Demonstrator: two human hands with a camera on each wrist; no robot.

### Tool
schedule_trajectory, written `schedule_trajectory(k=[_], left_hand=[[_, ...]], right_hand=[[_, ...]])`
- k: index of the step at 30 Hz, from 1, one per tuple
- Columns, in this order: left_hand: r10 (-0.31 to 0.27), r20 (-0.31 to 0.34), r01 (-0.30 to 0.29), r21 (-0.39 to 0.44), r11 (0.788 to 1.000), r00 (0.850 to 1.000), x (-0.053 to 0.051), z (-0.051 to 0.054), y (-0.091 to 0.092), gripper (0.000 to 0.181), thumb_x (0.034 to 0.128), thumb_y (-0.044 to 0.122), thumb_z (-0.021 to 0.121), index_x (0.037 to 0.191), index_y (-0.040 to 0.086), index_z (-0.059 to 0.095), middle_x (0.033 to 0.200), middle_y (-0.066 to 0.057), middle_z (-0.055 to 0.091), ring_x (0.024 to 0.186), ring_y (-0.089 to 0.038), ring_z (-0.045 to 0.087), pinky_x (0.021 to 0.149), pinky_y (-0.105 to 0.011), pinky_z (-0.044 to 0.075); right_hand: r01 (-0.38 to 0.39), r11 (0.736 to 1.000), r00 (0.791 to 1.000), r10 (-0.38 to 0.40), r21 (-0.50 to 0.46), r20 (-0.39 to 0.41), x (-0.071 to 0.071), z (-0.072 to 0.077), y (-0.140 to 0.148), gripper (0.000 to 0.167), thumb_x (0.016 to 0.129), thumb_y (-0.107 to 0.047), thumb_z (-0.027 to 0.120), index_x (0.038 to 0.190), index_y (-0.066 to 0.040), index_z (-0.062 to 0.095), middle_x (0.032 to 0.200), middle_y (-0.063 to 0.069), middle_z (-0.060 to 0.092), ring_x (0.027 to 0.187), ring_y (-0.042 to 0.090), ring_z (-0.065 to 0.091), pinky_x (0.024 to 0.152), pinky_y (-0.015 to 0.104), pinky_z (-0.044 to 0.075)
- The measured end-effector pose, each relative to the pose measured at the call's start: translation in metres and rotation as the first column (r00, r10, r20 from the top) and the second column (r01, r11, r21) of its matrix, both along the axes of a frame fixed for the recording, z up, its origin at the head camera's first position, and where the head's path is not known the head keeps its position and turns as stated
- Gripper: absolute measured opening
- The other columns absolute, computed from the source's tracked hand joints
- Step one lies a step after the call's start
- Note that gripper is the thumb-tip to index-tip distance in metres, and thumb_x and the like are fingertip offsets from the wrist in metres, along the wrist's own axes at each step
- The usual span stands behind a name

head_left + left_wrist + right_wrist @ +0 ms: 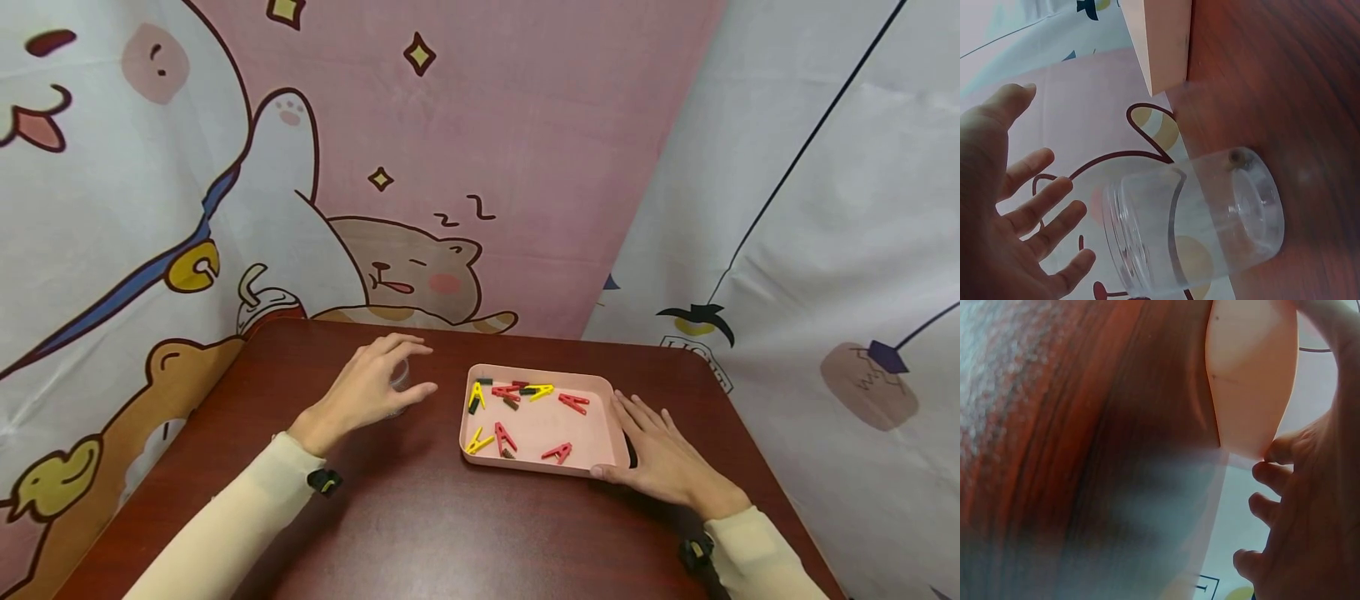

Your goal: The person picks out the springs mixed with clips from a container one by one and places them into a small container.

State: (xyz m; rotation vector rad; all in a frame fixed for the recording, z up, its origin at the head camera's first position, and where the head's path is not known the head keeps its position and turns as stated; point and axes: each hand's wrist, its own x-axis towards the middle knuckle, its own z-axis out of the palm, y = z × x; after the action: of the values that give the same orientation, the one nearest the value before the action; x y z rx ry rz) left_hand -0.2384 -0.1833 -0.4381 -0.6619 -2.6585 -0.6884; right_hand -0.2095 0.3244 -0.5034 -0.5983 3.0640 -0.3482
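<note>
A clear jar (1197, 219) stands upright on the table, mostly hidden behind my left hand (363, 387) in the head view. That hand is spread around the jar's near side, and the left wrist view shows its fingers apart from the jar's rim. A small dark thing lies low in the jar. At the right end of the pink tray (596, 433), my right hand (663, 454) rests with fingers extended along the rim. Several red clips (573, 403) and yellow clips (477, 442) lie in the tray, among small dark pieces (511, 404) too small to identify.
The dark brown wooden table (450, 533) carries the tray and the jar, which stands left of the tray. Behind the table hangs a cloth (525, 167) printed with cartoon animals.
</note>
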Motion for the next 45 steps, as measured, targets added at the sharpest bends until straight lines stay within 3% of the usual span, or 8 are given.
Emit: schedule_trajectory(k=[2,4,9,13,18,25,36,45], left_hand=[[-0.005,0.002,0.005,-0.01,1.0,1.0,0.0,-0.001,0.003,0.063,0.0986,0.053,0.093,0.151,0.024,0.076,0.158,-0.004,0.071,0.115,-0.024,0.067,0.116,-0.06,0.053],[-0.011,0.0,0.011,-0.02,1.0,1.0,-0.001,-0.002,0.005,0.062,0.0987,0.054,0.093,0.151,0.024,0.076,0.158,-0.003,0.071,0.115,-0.024,0.067,0.117,-0.06,0.053],[-0.024,-0.008,0.024,-0.029,0.999,1.0,-0.002,-0.005,0.009,0.062,0.0988,0.054,0.092,0.15,0.023,0.076,0.159,-0.005,0.071,0.142,-0.032,0.07,0.121,-0.063,0.053],[-0.025,-0.005,0.025,-0.047,0.999,1.0,-0.003,-0.005,0.014,0.061,0.0988,0.055,0.092,0.15,0.025,0.077,0.158,-0.003,0.071,0.149,-0.033,0.068,0.12,-0.066,0.053],[-0.032,-0.027,0.029,-0.086,0.996,0.999,-0.005,-0.003,0.022,0.061,0.0983,0.056,0.092,0.149,0.026,0.078,0.156,-0.002,0.073,0.148,-0.033,0.07,0.114,-0.067,0.056],[-0.092,-0.039,0.087,-0.111,0.99,0.995,-0.008,-0.002,0.034,0.059,0.0998,0.053,0.092,0.148,0.023,0.078,0.153,-0.003,0.075,0.147,-0.032,0.071,0.121,-0.063,0.055],[-0.137,-0.052,0.127,-0.158,0.979,0.989,-0.013,-0.005,0.049,0.054,0.1002,0.054,0.091,0.143,0.022,0.081,0.152,-0.004,0.076,0.145,-0.031,0.071,0.12,-0.063,0.057],[-0.159,-0.017,0.152,-0.199,0.968,0.987,-0.018,-0.009,0.057,0.046,0.1008,0.051,0.091,0.136,0.022,0.083,0.153,-0.005,0.075,0.145,-0.032,0.071,0.12,-0.066,0.056]], right_hand=[[-0.001,1.0,1.0,0.001,-0.002,0.0,0.0,0.0,0.0,0.129,0.092,-0.086,0.077,0.183,-0.006,0.034,0.191,0.02,0.034,0.176,0.051,0.032,0.136,0.087,0.022],[0.0,1.0,1.0,0.0,0.0,0.001,0.0,0.001,0.0,0.128,0.092,-0.086,0.077,0.183,-0.005,0.034,0.191,0.02,0.034,0.176,0.051,0.033,0.136,0.087,0.022],[0.005,1.0,1.0,-0.005,0.009,0.005,-0.001,0.0,-0.001,0.128,0.092,-0.086,0.076,0.183,-0.005,0.034,0.191,0.02,0.034,0.176,0.051,0.032,0.137,0.086,0.022],[0.006,1.0,1.0,-0.006,0.012,0.005,-0.002,-0.001,-0.001,0.128,0.092,-0.086,0.075,0.182,-0.004,0.035,0.191,0.02,0.034,0.176,0.051,0.032,0.136,0.087,0.022],[0.002,1.0,1.0,-0.002,0.007,0.003,-0.003,-0.001,0.0,0.128,0.092,-0.087,0.075,0.182,-0.004,0.036,0.19,0.021,0.036,0.176,0.052,0.032,0.136,0.087,0.021],[0.012,1.0,1.0,-0.012,-0.002,0.019,-0.002,0.0,0.0,0.129,0.091,-0.087,0.075,0.182,-0.004,0.036,0.19,0.021,0.036,0.176,0.052,0.032,0.137,0.087,0.021],[0.013,1.0,1.0,-0.013,0.001,0.017,-0.003,0.0,0.0,0.128,0.091,-0.086,0.076,0.182,-0.004,0.036,0.19,0.02,0.038,0.176,0.051,0.033,0.137,0.087,0.021],[0.007,1.0,1.0,-0.007,0.012,0.014,-0.004,0.001,0.0,0.129,0.091,-0.089,0.074,0.181,-0.005,0.038,0.19,0.02,0.038,0.176,0.051,0.033,0.136,0.087,0.023]])
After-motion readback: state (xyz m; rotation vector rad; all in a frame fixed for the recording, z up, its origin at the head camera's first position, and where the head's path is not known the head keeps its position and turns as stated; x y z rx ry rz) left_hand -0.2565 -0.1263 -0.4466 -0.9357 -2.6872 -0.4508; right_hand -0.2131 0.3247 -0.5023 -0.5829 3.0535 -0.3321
